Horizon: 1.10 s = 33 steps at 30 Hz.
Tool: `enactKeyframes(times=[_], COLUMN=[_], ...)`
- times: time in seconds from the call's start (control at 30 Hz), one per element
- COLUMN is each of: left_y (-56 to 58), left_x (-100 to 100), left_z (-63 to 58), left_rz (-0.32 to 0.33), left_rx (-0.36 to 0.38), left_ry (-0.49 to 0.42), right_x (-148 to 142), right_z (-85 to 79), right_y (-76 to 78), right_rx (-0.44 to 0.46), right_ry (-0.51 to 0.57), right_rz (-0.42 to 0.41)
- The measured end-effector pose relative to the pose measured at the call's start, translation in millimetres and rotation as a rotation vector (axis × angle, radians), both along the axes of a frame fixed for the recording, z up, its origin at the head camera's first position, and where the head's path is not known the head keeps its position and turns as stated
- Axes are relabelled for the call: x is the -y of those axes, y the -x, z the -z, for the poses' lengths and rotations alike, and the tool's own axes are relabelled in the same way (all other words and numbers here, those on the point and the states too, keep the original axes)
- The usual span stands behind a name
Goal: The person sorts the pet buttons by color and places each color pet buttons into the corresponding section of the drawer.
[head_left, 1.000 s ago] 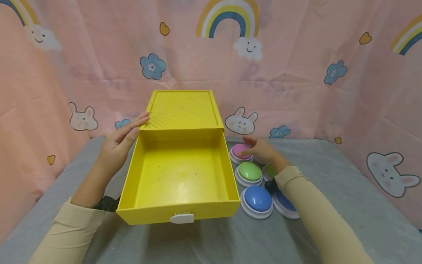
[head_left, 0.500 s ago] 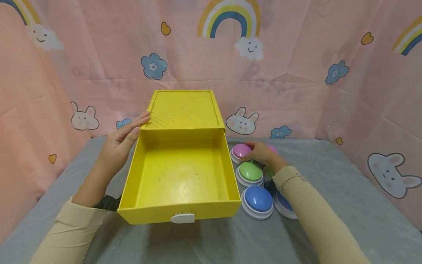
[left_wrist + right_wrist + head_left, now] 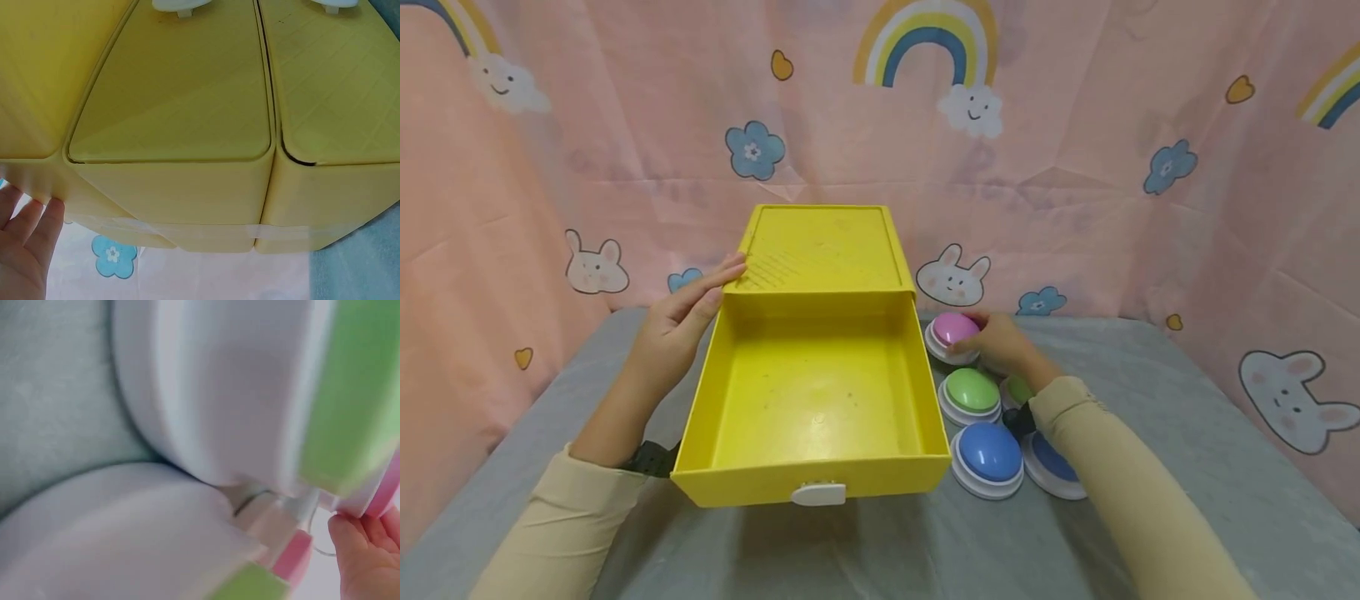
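Soft shadow lies beneath the yellow drawer (image 3: 816,392); right wrist view blurs.

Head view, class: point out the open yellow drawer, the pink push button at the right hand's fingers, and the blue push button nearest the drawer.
Open yellow drawer (image 3: 816,392): head view, on its inside floor.
Pink push button (image 3: 952,328): head view, on its pink top.
Blue push button (image 3: 990,452): head view, on its domed top.

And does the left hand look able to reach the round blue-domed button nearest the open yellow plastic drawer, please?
Probably not: the left hand touches the yellow plastic cabinet on its left, and the open drawer lies between that hand and the blue button.
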<state>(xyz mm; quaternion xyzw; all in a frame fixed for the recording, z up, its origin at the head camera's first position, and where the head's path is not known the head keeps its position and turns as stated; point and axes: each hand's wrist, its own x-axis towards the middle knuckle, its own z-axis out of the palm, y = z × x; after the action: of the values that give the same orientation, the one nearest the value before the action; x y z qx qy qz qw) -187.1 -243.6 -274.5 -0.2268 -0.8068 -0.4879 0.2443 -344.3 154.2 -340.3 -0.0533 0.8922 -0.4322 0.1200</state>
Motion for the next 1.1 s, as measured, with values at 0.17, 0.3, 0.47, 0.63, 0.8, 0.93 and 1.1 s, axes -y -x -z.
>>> enactKeyframes(times=[0.17,0.3,0.47,0.63,0.8,0.93,1.1], left_y=[0.9,1.5,1.9,2.3,2.4,2.5,3.0], left_x=[-0.3,0.1,0.7,1.1,1.2,1.0,1.2], left_z=[-0.2,-0.2,-0.3,0.0,0.5,0.9,1.3], left_rz=[0.007,0.013,0.021,0.020,0.025,0.032,0.045], left_rx=[-0.003,-0.006,-0.008,-0.011,-0.017,-0.013,-0.015], left_ry=[-0.014,-0.018,-0.025,-0.025,-0.025,-0.031,-0.038], right_x=[-3.3,-5.8,-5.8,-3.9,-2.9,-3.9,-5.4], right_z=[-19.7,-39.6,-59.4,-72.8,-85.3,-95.8,-108.2], right_y=[-8.6,-18.8,-30.6,-43.5,-57.8,-68.4,-77.3], right_rx=[-0.097,-0.116,-0.116,-0.130,-0.156,-0.173,-0.205], right_ry=[-0.021,-0.053,-0.065,-0.057,-0.027,-0.001,0.010], right_rz=[-0.047,-0.067,-0.072,-0.089,-0.111,-0.110,-0.115])
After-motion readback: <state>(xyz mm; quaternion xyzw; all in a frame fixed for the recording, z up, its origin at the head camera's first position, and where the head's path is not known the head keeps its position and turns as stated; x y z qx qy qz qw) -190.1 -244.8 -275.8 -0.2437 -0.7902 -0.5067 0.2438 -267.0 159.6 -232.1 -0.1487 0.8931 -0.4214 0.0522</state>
